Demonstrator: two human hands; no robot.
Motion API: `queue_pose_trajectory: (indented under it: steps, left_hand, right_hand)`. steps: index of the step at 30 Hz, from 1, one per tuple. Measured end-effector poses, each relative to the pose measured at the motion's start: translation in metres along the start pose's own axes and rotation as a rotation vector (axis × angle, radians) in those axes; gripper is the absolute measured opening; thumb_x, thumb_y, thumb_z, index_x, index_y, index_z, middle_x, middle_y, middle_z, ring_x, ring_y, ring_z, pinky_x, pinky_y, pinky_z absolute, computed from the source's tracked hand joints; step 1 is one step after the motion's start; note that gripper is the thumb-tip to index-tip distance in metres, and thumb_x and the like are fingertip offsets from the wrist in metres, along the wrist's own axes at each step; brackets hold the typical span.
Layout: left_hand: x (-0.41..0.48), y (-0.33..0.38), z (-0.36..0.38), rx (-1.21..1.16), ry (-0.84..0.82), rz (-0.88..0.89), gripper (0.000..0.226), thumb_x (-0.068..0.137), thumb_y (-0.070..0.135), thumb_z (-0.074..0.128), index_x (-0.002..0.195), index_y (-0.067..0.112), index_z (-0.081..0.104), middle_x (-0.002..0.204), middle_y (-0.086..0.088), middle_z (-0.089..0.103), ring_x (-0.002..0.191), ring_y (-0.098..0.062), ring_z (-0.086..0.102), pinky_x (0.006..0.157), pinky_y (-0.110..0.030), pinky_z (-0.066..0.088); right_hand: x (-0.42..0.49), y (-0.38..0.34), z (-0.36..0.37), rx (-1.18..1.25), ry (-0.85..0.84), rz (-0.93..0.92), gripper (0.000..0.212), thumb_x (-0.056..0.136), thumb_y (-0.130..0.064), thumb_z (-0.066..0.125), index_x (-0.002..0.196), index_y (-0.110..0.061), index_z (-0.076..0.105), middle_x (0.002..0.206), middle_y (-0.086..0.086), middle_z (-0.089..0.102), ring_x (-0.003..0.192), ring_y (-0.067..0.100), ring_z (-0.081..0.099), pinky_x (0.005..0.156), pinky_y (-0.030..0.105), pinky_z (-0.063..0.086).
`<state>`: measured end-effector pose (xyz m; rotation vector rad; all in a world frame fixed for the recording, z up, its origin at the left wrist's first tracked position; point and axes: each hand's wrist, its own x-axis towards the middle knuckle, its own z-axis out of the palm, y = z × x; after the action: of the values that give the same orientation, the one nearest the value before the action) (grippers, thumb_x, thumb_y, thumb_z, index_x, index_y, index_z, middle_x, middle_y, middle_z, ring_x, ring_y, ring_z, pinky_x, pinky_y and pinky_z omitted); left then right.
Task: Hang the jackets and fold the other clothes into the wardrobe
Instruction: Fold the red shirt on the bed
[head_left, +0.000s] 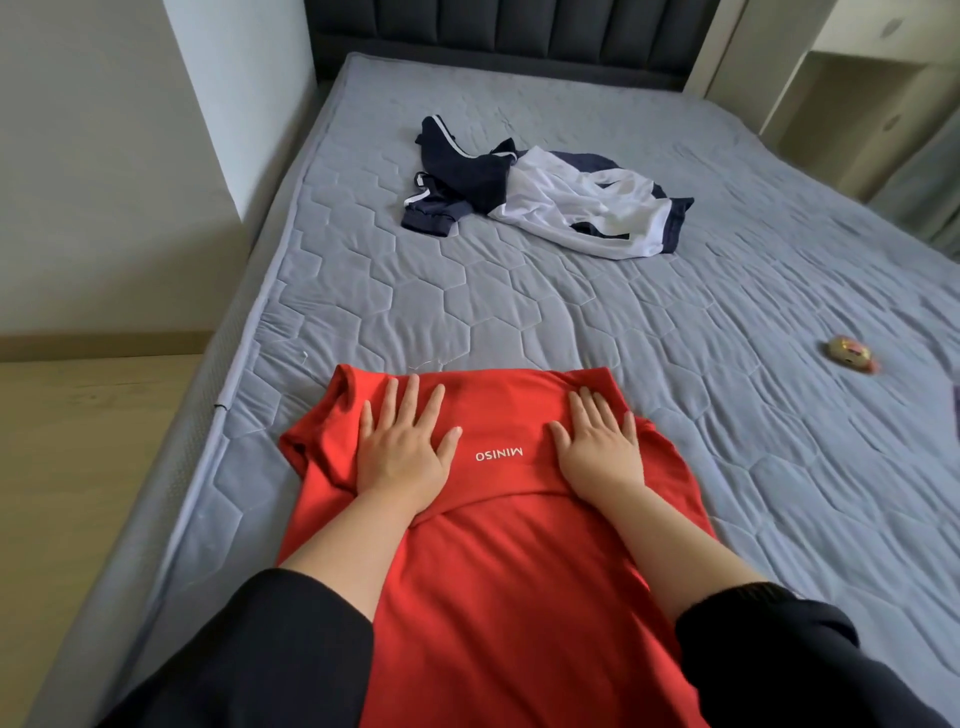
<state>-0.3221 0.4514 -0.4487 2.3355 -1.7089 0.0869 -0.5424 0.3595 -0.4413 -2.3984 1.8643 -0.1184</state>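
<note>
Pressing the folded red MINISO shirt (519, 571), left hand (402, 447) and right hand (597, 447) lie fingers (413, 402) spread.

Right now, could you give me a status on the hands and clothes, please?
Left hand and right hand press flat on red shirt. Shirt part-folded on bed. Navy clothes lie beyond, untouched; nothing in the way.

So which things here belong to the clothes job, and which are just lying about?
Job: red shirt, pressed flat under left hand and right hand; navy-and-white garment, crumpled further up the mattress.
Lying about: small gold-and-red object, on the mattress's right side.
</note>
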Motion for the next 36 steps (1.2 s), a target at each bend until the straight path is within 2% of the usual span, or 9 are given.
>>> queue_pose_trajectory:
  steps: [5, 12, 16, 20, 21, 23, 26, 31, 36]
  left_hand:
    - [-0.003, -0.007, -0.004, 0.064, 0.023, -0.048, 0.062, 0.093, 0.058, 0.024, 0.151, 0.033, 0.02, 0.16, -0.001, 0.014, 0.148, -0.024, 0.003, 0.115, -0.046, -0.003]
    - [-0.006, -0.072, -0.017, 0.138, -0.048, -0.173, 0.066, 0.093, 0.059, 0.019, 0.152, 0.028, 0.017, 0.161, 0.004, 0.009, 0.147, -0.022, 0.003, 0.114, -0.053, 0.001]
    - [-0.002, -0.061, -0.032, 0.253, -0.062, -0.136, 0.065, 0.095, 0.054, 0.021, 0.152, 0.023, 0.017, 0.16, 0.001, 0.009, 0.147, -0.024, -0.005, 0.113, -0.056, -0.005]
    - [0.003, -0.029, -0.046, 0.154, 0.103, 0.23, 0.056, 0.093, 0.04, 0.045, 0.146, 0.02, 0.038, 0.155, -0.001, 0.029, 0.147, -0.025, 0.012, 0.113, -0.057, 0.006]
    - [0.006, -0.018, -0.046, 0.138, 0.081, 0.285, 0.056, 0.094, 0.041, 0.043, 0.146, 0.021, 0.036, 0.157, -0.001, 0.026, 0.147, -0.024, 0.01, 0.114, -0.055, 0.007]
    - [0.011, 0.0, -0.043, 0.102, -0.028, 0.258, 0.059, 0.097, 0.045, 0.035, 0.151, 0.024, 0.023, 0.16, 0.001, 0.013, 0.148, -0.021, -0.001, 0.115, -0.052, 0.003]
    - [0.013, -0.003, -0.033, 0.159, -0.155, 0.163, 0.062, 0.096, 0.054, 0.027, 0.152, 0.032, 0.012, 0.161, 0.002, 0.002, 0.147, -0.022, -0.01, 0.114, -0.054, -0.006]
    - [0.015, -0.055, -0.033, 0.254, -0.211, 0.053, 0.065, 0.094, 0.062, 0.018, 0.152, 0.035, 0.004, 0.161, 0.007, 0.001, 0.147, -0.021, -0.011, 0.114, -0.053, -0.009]
    - [0.029, -0.069, -0.04, 0.251, -0.276, 0.004, 0.067, 0.095, 0.061, 0.017, 0.153, 0.029, 0.005, 0.161, 0.008, -0.001, 0.146, -0.02, -0.016, 0.114, -0.053, -0.009]
  right_hand:
    - [0.007, 0.019, -0.007, 0.05, -0.108, 0.146, 0.069, 0.097, -0.056, 0.017, 0.154, -0.018, 0.007, 0.161, -0.003, 0.001, 0.148, 0.014, -0.001, 0.118, 0.045, 0.0]
    - [0.006, 0.023, -0.014, 0.019, -0.158, 0.174, 0.068, 0.098, -0.051, 0.018, 0.154, -0.015, 0.003, 0.162, 0.0, -0.002, 0.148, 0.015, -0.002, 0.119, 0.046, -0.001]
    - [-0.002, -0.003, -0.029, -0.113, -0.108, 0.191, 0.062, 0.098, -0.037, 0.022, 0.153, -0.013, 0.008, 0.161, 0.005, -0.004, 0.148, 0.022, -0.006, 0.117, 0.052, -0.004]
    - [-0.022, -0.046, -0.034, -0.036, 0.159, -0.151, 0.061, 0.096, -0.035, 0.037, 0.152, -0.017, 0.021, 0.161, 0.006, 0.003, 0.148, 0.02, -0.004, 0.116, 0.049, -0.004]
    - [-0.024, -0.057, -0.033, -0.004, 0.165, -0.24, 0.06, 0.096, -0.035, 0.037, 0.151, -0.018, 0.021, 0.161, 0.005, 0.005, 0.148, 0.019, -0.004, 0.116, 0.048, -0.004]
    - [-0.018, -0.073, -0.031, 0.074, 0.108, -0.304, 0.057, 0.098, -0.036, 0.034, 0.152, -0.02, 0.021, 0.161, 0.003, 0.007, 0.148, 0.018, -0.002, 0.117, 0.048, -0.003]
    - [0.01, -0.066, -0.028, 0.092, -0.041, -0.191, 0.057, 0.1, -0.045, 0.025, 0.152, -0.023, 0.019, 0.161, 0.002, 0.008, 0.148, 0.019, 0.001, 0.117, 0.049, -0.001]
    - [0.047, -0.002, -0.03, 0.023, -0.188, 0.173, 0.062, 0.098, -0.054, 0.016, 0.153, -0.025, 0.012, 0.162, 0.003, 0.003, 0.148, 0.021, -0.002, 0.117, 0.053, -0.002]
    - [0.046, 0.01, -0.024, -0.096, -0.154, 0.201, 0.062, 0.099, -0.044, 0.018, 0.153, -0.016, 0.006, 0.161, 0.007, -0.002, 0.148, 0.022, -0.007, 0.116, 0.052, -0.006]
